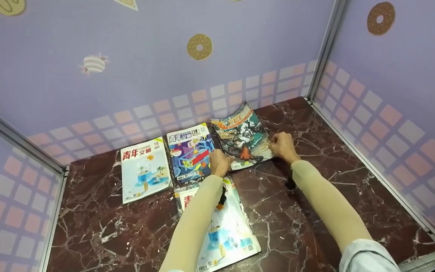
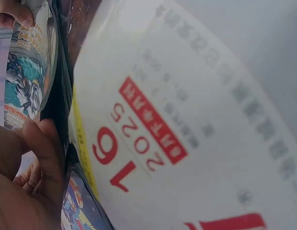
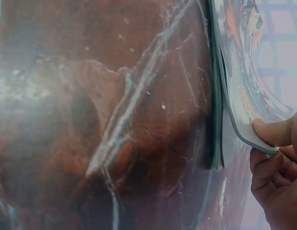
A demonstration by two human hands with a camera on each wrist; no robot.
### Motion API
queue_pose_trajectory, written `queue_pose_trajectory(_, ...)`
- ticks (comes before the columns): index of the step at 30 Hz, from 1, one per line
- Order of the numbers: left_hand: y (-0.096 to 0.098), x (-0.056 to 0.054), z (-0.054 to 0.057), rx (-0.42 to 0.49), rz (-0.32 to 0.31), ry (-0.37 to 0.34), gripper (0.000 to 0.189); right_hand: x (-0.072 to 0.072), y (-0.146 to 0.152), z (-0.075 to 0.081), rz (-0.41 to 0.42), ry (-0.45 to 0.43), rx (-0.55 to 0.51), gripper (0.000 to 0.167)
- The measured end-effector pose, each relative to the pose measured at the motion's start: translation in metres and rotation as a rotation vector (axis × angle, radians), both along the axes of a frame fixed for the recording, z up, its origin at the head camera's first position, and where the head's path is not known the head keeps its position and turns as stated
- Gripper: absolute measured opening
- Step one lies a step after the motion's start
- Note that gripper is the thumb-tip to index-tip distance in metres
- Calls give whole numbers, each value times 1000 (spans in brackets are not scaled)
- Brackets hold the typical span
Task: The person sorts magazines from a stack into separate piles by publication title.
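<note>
Teal and orange across the glossy illustrated magazine (image 1: 246, 134), bowed at the back of the marbled table (image 1: 100, 230), top corner up near the tiled-print wall (image 1: 142, 71). At its lower right corner, the right hand (image 1: 284, 146), pinching firmly between thumb and fingers; at the lower left, the left hand (image 1: 221, 162), curled and apparently pinching too, fingertips partly hidden. Just left, 青年文摘 issue 22 (image 1: 189, 151); farther left, 青年文摘 issue 16 (image 1: 145, 170). Under the left sleeve (image 1: 198, 215), a nearer white 青年文摘 copy (image 1: 236, 230). Watch that right-hand corner, sharply bent: a likely crease from too hard a squeeze. Slippery cover, too: possible loss of one corner from uneven pulling. Mind the low left sleeve: risk of skewing the nearer copy through a careless sweep.
</note>
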State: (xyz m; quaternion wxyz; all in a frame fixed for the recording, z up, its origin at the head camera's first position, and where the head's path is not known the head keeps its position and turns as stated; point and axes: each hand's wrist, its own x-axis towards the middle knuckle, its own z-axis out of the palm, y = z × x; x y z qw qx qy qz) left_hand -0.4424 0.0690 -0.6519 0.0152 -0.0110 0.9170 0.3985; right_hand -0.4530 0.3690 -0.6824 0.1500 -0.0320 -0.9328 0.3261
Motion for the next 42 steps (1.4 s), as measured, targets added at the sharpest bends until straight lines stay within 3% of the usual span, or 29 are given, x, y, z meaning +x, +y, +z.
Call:
queue_pose_trajectory(5,-1,3,-1,-24,-1,28,40,-3,1,-9,-1,-27,18,7)
queue_pose_trajectory(13,1,6,-2,-92,-13,41,20,8,-4,-4,-31,-69,3,14)
queue_pose_trajectory(20,2,6,-6,-151,-27,85,17,19,-7,-3,-24,-88,17,26)
queue_pose_trajectory(24,0,4,-6,-167,-52,85,17,25,-10,1,-68,-130,16,29)
queue_pose_trajectory(30,-4,2,-6,-148,-89,123,36,40,-25,9,-126,-95,98,35)
queue_pose_trajectory(32,-5,4,-6,-115,-77,135,37,49,-33,14,-145,-62,103,36)
queue_pose_trajectory(38,-13,9,-14,-70,-66,197,34,95,-67,50,-220,-58,14,46)
queue_pose_trajectory(42,-27,13,-17,-107,-75,291,13,115,-80,65,-237,-17,-22,47)
